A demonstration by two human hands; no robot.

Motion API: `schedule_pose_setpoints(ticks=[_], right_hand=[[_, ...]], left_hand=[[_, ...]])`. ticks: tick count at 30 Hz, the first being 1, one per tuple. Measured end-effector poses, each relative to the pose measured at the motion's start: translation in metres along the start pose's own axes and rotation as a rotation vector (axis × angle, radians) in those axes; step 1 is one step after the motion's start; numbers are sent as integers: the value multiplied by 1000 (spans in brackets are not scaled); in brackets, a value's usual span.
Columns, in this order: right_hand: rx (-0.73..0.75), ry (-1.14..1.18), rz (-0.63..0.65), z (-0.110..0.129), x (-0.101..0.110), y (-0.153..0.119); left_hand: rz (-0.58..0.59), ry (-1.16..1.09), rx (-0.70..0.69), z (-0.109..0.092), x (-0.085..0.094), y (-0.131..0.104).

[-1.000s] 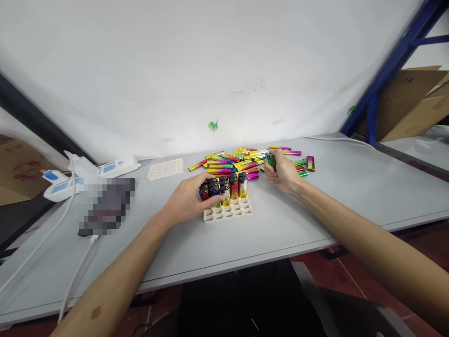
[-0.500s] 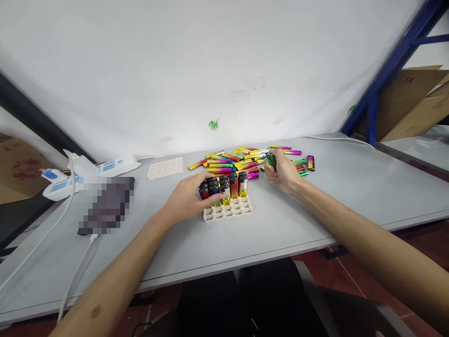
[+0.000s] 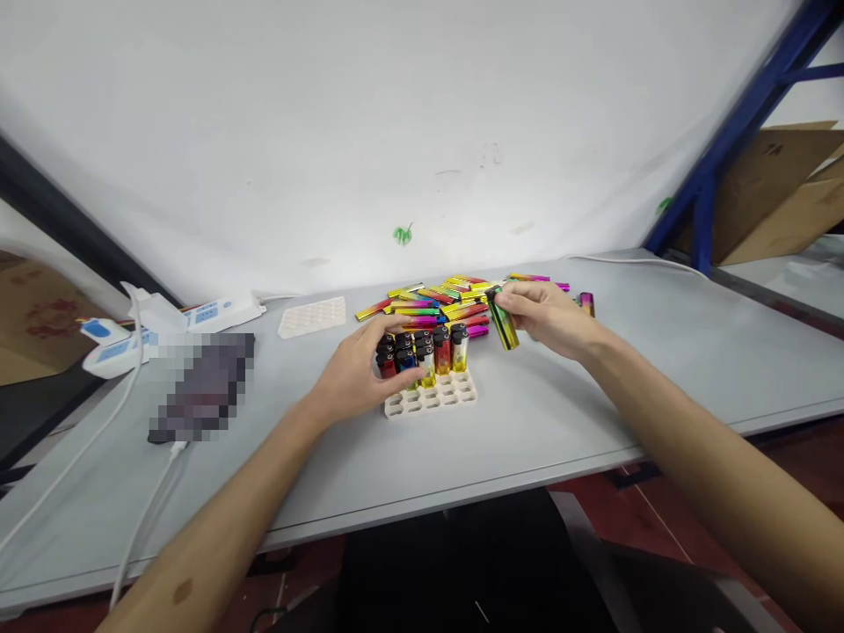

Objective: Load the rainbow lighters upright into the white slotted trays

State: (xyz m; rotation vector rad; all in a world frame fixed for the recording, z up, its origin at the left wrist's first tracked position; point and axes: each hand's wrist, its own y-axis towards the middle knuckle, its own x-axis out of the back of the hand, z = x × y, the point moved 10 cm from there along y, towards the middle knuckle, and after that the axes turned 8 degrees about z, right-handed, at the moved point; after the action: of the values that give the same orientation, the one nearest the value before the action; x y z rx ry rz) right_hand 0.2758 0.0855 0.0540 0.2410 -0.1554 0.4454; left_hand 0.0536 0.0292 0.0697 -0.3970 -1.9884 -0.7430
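Observation:
Several upright lighters [image 3: 442,350] with black tops stand in the rear and middle holes of a white tray [image 3: 432,403]; its front row of holes shows bare. My left hand [image 3: 356,374] curves around the left side of these lighters, thumb in front and fingers behind, touching them. To the right of the tray, my right hand [image 3: 542,315] pinches a green and yellow lighter [image 3: 504,323] by its top end, tilted, with its lower end hanging free above the table. Behind both hands lies a loose pile of shiny coloured lighters [image 3: 422,308].
A second white tray [image 3: 312,316] lies flat at the back left. Further left are a power strip [image 3: 224,310], a pixelated dark object [image 3: 207,387] and white cables. Cardboard boxes [image 3: 778,193] stand beyond the blue frame at the right.
My right hand has turned from a fist around the green lighter to a pinch at its top, so its body now hangs in view. My left hand has stayed at the tray.

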Motion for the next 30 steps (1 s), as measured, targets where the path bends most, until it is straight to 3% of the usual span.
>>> schedule_pose_setpoints(ticks=[9,13,19,30], right_hand=[[-17,-135,182,19,-51,-11],[72,-297,205,23,-69,-13],[245,-603,128,34,-71,-15],[314,-685,96,42,-67,-19]], left_hand=[[-102,13,-54,-8,0,-1],[-108,31,-60,-8,0,-1],[-106,38,-63,-8,1,0],[-99,40,-58,-4,0,0]])
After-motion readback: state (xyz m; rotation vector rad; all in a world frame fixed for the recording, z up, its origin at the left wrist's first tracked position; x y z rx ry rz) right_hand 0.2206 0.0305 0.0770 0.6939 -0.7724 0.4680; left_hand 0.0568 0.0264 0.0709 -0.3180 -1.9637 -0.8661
